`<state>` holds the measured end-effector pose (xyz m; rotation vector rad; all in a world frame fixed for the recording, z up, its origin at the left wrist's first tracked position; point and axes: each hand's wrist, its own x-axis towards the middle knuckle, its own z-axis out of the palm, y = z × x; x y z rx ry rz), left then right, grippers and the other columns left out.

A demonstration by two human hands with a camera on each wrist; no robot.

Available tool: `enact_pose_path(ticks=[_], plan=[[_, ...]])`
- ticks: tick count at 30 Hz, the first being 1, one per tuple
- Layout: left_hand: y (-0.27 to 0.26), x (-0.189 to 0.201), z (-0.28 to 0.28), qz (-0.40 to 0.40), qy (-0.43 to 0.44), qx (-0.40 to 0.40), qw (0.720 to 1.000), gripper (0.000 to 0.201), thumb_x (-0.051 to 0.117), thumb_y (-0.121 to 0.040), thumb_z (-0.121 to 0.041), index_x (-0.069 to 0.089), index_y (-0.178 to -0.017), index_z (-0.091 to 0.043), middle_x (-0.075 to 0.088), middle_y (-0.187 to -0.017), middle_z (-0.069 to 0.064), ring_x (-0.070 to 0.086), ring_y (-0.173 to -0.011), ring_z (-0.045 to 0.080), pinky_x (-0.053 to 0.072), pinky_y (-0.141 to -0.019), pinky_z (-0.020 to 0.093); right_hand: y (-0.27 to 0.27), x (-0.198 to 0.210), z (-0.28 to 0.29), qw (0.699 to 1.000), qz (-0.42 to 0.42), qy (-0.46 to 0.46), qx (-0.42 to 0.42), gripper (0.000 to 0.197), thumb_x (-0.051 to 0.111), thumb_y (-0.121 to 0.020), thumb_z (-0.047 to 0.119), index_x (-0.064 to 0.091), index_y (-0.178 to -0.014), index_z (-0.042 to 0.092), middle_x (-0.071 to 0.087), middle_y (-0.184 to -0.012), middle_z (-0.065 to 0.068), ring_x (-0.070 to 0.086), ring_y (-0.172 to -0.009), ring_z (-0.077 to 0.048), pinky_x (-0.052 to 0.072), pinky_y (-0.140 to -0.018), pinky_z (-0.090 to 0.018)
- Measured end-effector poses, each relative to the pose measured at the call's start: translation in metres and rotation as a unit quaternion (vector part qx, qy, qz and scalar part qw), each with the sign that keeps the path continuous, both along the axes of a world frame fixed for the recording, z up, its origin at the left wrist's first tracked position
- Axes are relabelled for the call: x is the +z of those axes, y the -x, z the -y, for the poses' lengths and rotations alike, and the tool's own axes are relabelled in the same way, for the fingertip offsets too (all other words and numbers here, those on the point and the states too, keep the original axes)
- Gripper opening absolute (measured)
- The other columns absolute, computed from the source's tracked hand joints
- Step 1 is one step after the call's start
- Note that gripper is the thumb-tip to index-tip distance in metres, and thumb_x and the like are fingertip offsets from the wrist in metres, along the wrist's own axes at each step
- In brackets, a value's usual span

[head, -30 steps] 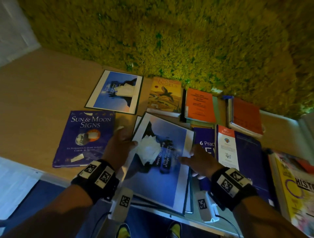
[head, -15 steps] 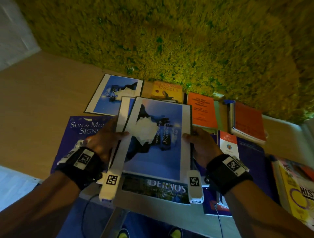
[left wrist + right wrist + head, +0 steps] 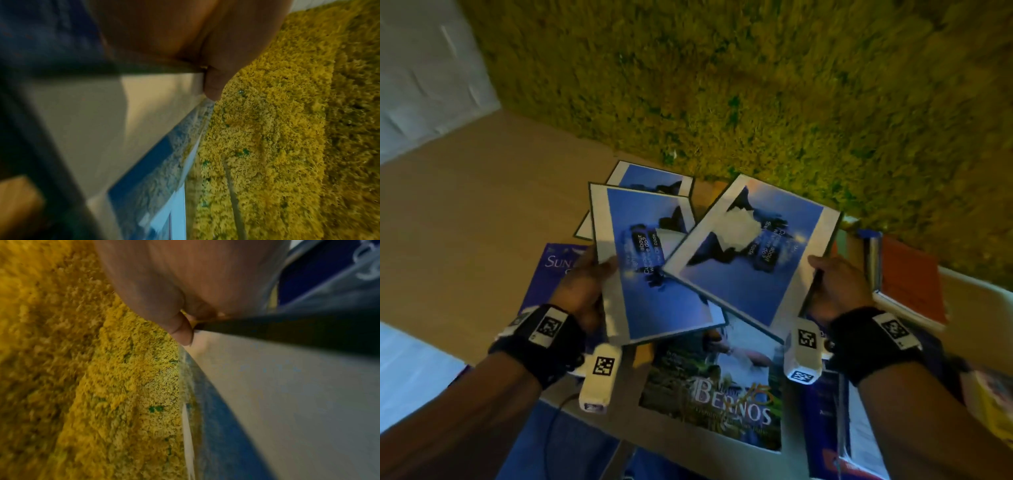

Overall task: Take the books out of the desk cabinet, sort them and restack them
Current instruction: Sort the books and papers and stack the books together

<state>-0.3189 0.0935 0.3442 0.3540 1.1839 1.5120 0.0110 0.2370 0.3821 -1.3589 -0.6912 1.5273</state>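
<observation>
Two thin blue booklets with white borders are lifted above the desk. My left hand (image 3: 589, 284) grips the left blue booklet (image 3: 650, 274) by its left edge, thumb on top; the left wrist view shows that thumb (image 3: 216, 84) on the booklet's white border (image 3: 98, 129). My right hand (image 3: 835, 287) grips the right blue booklet (image 3: 750, 253) by its right edge, tilted, overlapping the left one. The right wrist view shows the thumb (image 3: 180, 332) on its cover (image 3: 298, 402). A third matching booklet (image 3: 643, 176) lies flat behind them.
On the wooden desk (image 3: 465, 222) lie a purple "Sun & Moon Signs" book (image 3: 551, 270) at left, a "Bernos" magazine (image 3: 715, 397) at the front edge, orange books (image 3: 911, 287) at right and a yellow book (image 3: 993, 411) far right. A mossy green wall (image 3: 756, 85) backs the desk.
The stacked blue booklets were lifted off the desk and pulled apart: one went left in my left hand, the other right in my right hand, uncovering the Bernos magazine.
</observation>
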Motion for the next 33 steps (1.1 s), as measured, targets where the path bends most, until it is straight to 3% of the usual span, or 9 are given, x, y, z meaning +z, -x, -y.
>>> enact_pose_path(ticks=[4, 8, 12, 15, 17, 20, 23, 28, 33], plan=[[-0.044, -0.004, 0.003, 0.053, -0.043, 0.012, 0.998, 0.044, 0.045, -0.097, -0.001, 0.059, -0.132, -0.025, 0.069, -0.126, 0.011, 0.068, -0.108, 0.036, 0.051, -0.092, 0.064, 0.028, 0.001, 0.022, 0.992, -0.119, 0.047, -0.020, 0.024, 0.042, -0.099, 0.002, 0.061, -0.088, 0.012, 0.072, -0.069, -0.007, 0.071, -0.058, -0.019, 0.059, -0.053, -0.027], [-0.087, -0.008, 0.005, 0.050, -0.044, -0.029, 0.997, 0.045, 0.048, -0.096, 0.001, 0.050, -0.139, -0.013, 0.061, -0.134, 0.018, 0.060, -0.120, 0.040, 0.049, -0.097, 0.057, 0.067, -0.008, 0.072, 0.986, -0.142, 0.084, 0.035, 0.019, 0.046, -0.103, 0.006, 0.060, -0.090, 0.007, 0.068, -0.083, -0.018, 0.072, -0.072, -0.028, 0.065, -0.066, -0.043], [-0.103, -0.021, -0.002, 0.056, 0.025, 0.009, 0.998, 0.035, 0.035, -0.104, -0.001, 0.069, -0.100, -0.009, 0.062, -0.105, 0.019, 0.062, -0.095, 0.031, 0.058, -0.074, 0.027, 0.087, -0.015, 0.111, 0.976, -0.137, 0.126, 0.112, 0.025, 0.053, -0.106, 0.019, 0.060, -0.127, 0.008, 0.070, -0.109, -0.018, 0.071, -0.097, -0.033, 0.061, -0.072, -0.044], [-0.106, -0.024, 0.003, 0.093, -0.019, -0.016, 0.995, 0.024, 0.070, -0.085, -0.013, 0.068, -0.108, -0.007, 0.067, -0.104, 0.023, 0.067, -0.086, 0.036, 0.058, -0.074, 0.041, 0.091, -0.014, 0.120, 0.970, -0.116, 0.153, 0.147, 0.031, 0.055, -0.105, 0.034, 0.060, -0.112, 0.005, 0.072, -0.095, -0.016, 0.071, -0.084, -0.031, 0.058, -0.069, -0.043], [-0.112, -0.018, 0.008, 0.088, -0.025, -0.089, 0.992, 0.067, 0.092, -0.062, -0.027, 0.063, -0.118, -0.005, 0.067, -0.103, 0.026, 0.067, -0.077, 0.036, 0.057, -0.064, 0.044, 0.090, -0.015, 0.121, 0.968, -0.102, 0.170, 0.157, 0.035, 0.055, -0.104, 0.040, 0.059, -0.097, 0.007, 0.069, -0.079, -0.013, 0.066, -0.069, -0.028, 0.055, -0.062, -0.039], [-0.106, -0.028, -0.003, 0.008, 0.017, -0.007, 1.000, 0.042, 0.073, -0.087, -0.038, 0.059, -0.123, -0.021, 0.063, -0.120, 0.010, 0.058, -0.105, 0.027, 0.055, -0.082, 0.035, 0.086, -0.013, 0.123, 0.949, -0.068, 0.204, 0.229, 0.039, 0.055, -0.103, 0.044, 0.057, -0.084, 0.009, 0.058, -0.067, -0.009, 0.054, -0.052, -0.020, 0.045, -0.047, -0.025], [-0.085, -0.039, -0.011, -0.027, 0.057, -0.001, 0.998, 0.065, 0.077, -0.065, -0.068, 0.068, -0.117, -0.031, 0.070, -0.123, 0.006, 0.066, -0.109, 0.030, 0.050, -0.099, 0.059, 0.076, 0.001, 0.122, 0.917, 0.046, 0.176, 0.355, 0.035, 0.058, -0.101, 0.040, 0.063, -0.080, 0.014, 0.061, -0.065, -0.004, 0.055, -0.046, -0.014, 0.046, -0.046, -0.020], [-0.067, -0.016, -0.006, -0.063, 0.058, -0.009, 0.996, 0.013, 0.056, -0.098, -0.029, 0.065, -0.105, -0.024, 0.077, -0.091, 0.004, 0.073, -0.072, 0.021, 0.056, -0.061, 0.024, 0.049, 0.035, 0.069, 0.936, 0.180, -0.026, 0.300, 0.016, 0.063, -0.097, 0.030, 0.061, -0.088, 0.018, 0.061, -0.074, -0.001, 0.055, -0.058, -0.013, 0.044, -0.056, -0.024], [-0.074, -0.012, -0.001, -0.042, 0.053, 0.006, 0.998, 0.014, 0.053, -0.101, -0.027, 0.060, -0.112, -0.025, 0.076, -0.086, 0.000, 0.072, -0.065, 0.018, 0.054, -0.051, 0.023, 0.017, 0.001, 0.020, 0.712, 0.548, -0.127, 0.420, 0.048, 0.066, -0.097, 0.036, 0.058, -0.143, 0.021, 0.051, -0.153, -0.011, 0.063, -0.122, -0.031, 0.050, -0.094, -0.033]])
